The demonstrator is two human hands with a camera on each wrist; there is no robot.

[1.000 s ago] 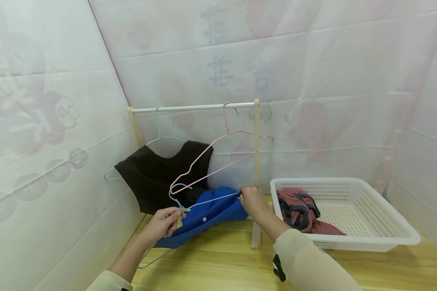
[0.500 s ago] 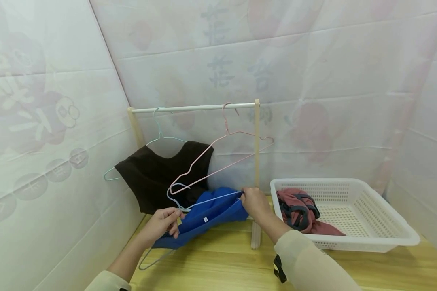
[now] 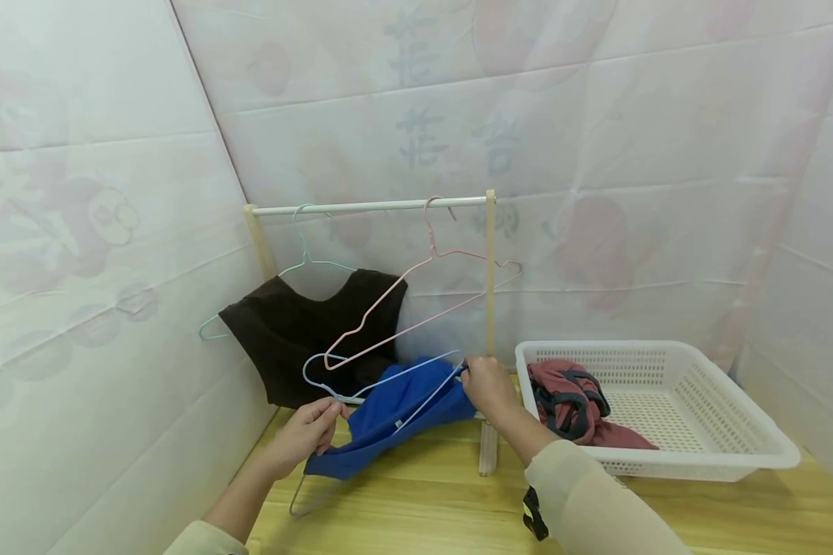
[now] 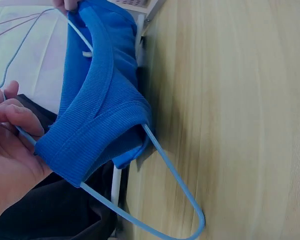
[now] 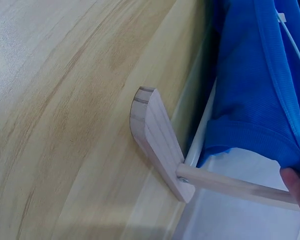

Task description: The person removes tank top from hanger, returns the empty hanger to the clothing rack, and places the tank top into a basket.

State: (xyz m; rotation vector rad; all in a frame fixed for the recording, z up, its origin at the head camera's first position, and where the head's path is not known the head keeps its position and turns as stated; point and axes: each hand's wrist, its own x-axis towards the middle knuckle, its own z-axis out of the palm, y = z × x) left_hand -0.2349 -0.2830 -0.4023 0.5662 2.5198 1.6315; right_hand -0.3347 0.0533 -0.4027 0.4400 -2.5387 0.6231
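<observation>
My left hand point(image 3: 304, 433) pinches a light blue wire hanger point(image 4: 162, 152) close to the base of its hook. A blue sleeveless top point(image 3: 382, 435) is partly on the hanger, whose near end sticks out through an armhole in the left wrist view. My right hand point(image 3: 487, 385) grips the top's far shoulder edge, by the rack's right post. The hanger's other end lies near those fingers, and its bar shows in the neck opening. In the right wrist view only fingertips point(image 5: 298, 192) appear, at the cloth's edge.
A rack rail point(image 3: 375, 206) carries a mint hanger point(image 3: 305, 247) with a dark brown top point(image 3: 312, 331), and a bare pink hanger point(image 3: 396, 285). To the right, a white basket point(image 3: 708, 462) holds a reddish garment with dark trim point(image 3: 572, 401). Wooden tabletop point(image 3: 403, 509) lies below.
The hanger's hook has shifted left and its lower end right. The hanger has turned, so its bar now shows across the top's neck opening. Both hands have stayed nearly in place.
</observation>
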